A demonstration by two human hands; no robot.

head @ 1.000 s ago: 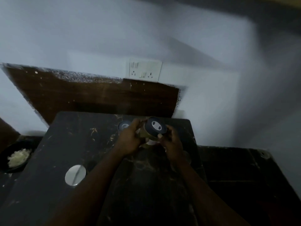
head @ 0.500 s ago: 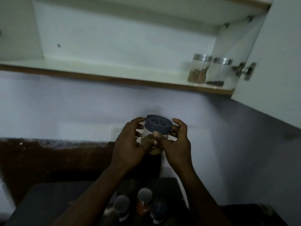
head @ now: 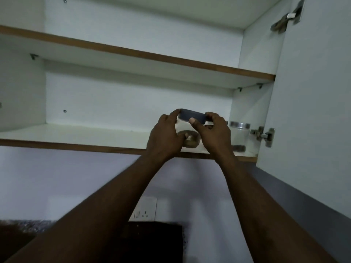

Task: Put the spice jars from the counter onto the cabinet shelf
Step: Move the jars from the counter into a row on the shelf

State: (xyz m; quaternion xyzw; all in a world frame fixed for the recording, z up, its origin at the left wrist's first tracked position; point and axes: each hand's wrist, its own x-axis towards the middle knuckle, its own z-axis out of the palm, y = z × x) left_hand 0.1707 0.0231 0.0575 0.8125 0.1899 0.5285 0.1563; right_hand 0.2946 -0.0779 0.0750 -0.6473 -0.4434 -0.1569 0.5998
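Note:
A clear spice jar (head: 190, 133) with a dark blue lid and brownish spice inside is held up at the front edge of the lower cabinet shelf (head: 76, 132). My left hand (head: 164, 138) grips its left side. My right hand (head: 214, 134) grips the right side, thumb on the lid's rim. Whether the jar's base touches the shelf is hidden by my hands. A glass jar with a silver lid (head: 239, 135) stands at the shelf's right end; another jar beside it is mostly hidden behind my right hand.
The open cabinet door (head: 311, 111) hangs at the right, with hinges (head: 263, 135) near the jars. An upper shelf (head: 133, 54) runs above. The lower shelf's left part is bare. A wall socket (head: 145, 210) sits below on the wall.
Both hands have raised the blue-lidded jar from the counter up to the lower cabinet shelf. My view has tilted upward, so the counter and its other jars have left the frame.

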